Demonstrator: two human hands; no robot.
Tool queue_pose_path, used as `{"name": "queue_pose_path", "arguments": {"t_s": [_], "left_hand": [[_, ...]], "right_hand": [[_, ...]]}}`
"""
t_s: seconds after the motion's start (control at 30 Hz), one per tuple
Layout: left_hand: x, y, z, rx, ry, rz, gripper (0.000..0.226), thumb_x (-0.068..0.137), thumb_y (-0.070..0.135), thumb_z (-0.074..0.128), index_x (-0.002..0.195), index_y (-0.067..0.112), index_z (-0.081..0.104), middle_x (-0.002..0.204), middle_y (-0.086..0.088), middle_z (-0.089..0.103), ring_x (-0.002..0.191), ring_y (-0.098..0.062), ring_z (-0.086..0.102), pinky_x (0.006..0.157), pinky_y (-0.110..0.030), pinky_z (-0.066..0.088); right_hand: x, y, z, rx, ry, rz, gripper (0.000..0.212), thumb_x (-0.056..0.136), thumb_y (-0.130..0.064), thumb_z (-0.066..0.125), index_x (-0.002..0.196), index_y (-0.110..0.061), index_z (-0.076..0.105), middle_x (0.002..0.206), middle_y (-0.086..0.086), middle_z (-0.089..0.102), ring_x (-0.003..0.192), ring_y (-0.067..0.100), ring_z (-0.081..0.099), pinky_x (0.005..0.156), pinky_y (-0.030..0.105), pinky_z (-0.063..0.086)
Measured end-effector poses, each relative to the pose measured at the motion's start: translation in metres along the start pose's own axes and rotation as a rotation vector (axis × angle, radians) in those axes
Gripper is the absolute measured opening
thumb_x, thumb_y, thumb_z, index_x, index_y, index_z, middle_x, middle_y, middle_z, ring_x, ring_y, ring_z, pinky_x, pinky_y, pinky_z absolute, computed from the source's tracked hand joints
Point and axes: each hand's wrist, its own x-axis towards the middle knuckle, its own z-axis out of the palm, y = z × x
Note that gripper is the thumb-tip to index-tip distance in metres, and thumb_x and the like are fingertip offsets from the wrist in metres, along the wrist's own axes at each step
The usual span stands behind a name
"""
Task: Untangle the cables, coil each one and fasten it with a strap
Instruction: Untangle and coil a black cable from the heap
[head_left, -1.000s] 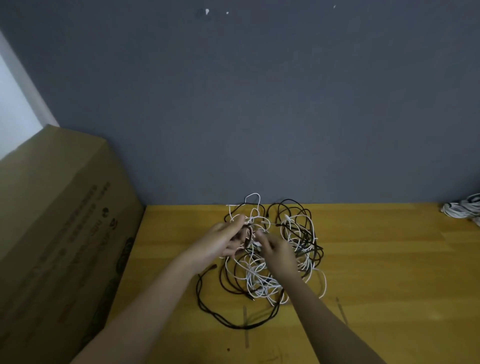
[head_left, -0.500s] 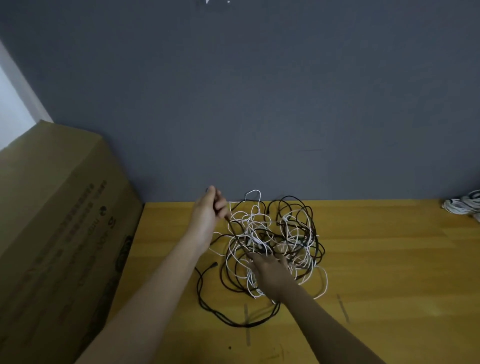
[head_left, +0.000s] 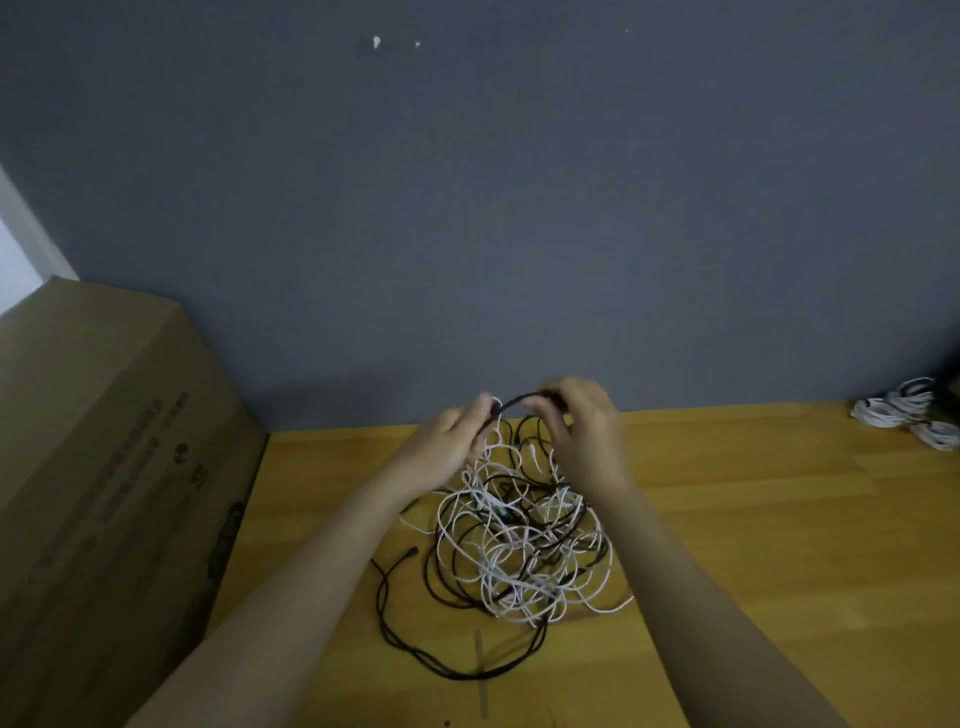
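With left hand and right hand both pinching one black cable raised above the tangle on the worktop beneath them, feed it out slowly, avoid tightening knots.

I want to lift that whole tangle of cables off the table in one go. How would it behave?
The tangle is probably floppy: its thin loops sag and sprawl on the table. It likely comes up as one clump, since the black and white strands interlace. A loose black end would probably trail.
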Motion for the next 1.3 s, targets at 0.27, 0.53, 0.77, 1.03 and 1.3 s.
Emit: {"name": "queue_pose_path", "arguments": {"t_s": [0.27, 0.53, 0.77, 1.03, 1.3], "left_hand": [[0.019, 0.052, -0.019, -0.326, 0.109, 0.174, 0.037, 0.104, 0.028, 0.032, 0.069, 0.015, 0.036, 0.048, 0.009, 0.029, 0.047, -0.009, 0.027, 0.057, -0.022, 0.035], [0.078, 0.124, -0.063, -0.333, 0.377, 0.224, 0.039, 0.105, 0.033, 0.028, 0.070, 0.019, 0.036, 0.055, 0.002, 0.029, 0.043, -0.006, 0.029, 0.057, -0.024, 0.036], [0.101, 0.145, -0.081, -0.325, 0.435, 0.196, 0.039, 0.104, 0.037, 0.033, 0.072, 0.017, 0.044, 0.064, 0.001, 0.048, 0.063, -0.014, 0.048, 0.083, -0.032, 0.041], [0.095, 0.142, -0.087, -0.260, 0.412, 0.198, 0.038, 0.104, 0.034, 0.034, 0.078, 0.014, 0.053, 0.071, -0.001, 0.054, 0.066, -0.011, 0.054, 0.079, -0.025, 0.045], [0.066, 0.118, -0.090, -0.480, 0.270, 0.144, 0.042, 0.104, 0.034, 0.034, 0.068, 0.015, 0.043, 0.046, 0.009, 0.032, 0.040, -0.007, 0.031, 0.059, -0.025, 0.038]], "right_hand": [[-0.019, 0.049, 0.012, 0.150, -0.641, 0.419, 0.024, 0.101, -0.022, 0.045, 0.087, -0.007, 0.059, 0.071, 0.008, 0.053, 0.057, 0.015, 0.046, 0.057, 0.035, 0.036], [0.145, -0.022, -0.089, 0.586, 0.422, 0.479, 0.028, 0.101, -0.010, 0.041, 0.076, -0.013, 0.054, 0.066, 0.000, 0.053, 0.055, 0.013, 0.052, 0.058, 0.026, 0.049], [0.185, -0.031, -0.117, 0.493, 0.209, 0.456, 0.029, 0.099, -0.004, 0.044, 0.075, -0.006, 0.058, 0.066, 0.007, 0.058, 0.054, 0.012, 0.058, 0.076, 0.046, 0.057], [0.194, -0.034, -0.107, 0.465, 0.264, 0.456, 0.033, 0.098, -0.007, 0.045, 0.068, -0.011, 0.059, 0.067, 0.006, 0.060, 0.061, 0.012, 0.057, 0.069, 0.027, 0.049], [0.140, -0.002, -0.057, 0.206, -0.012, 0.488, 0.028, 0.104, -0.027, 0.036, 0.107, -0.011, 0.059, 0.067, 0.003, 0.051, 0.051, 0.017, 0.039, 0.051, 0.027, 0.032]]}}
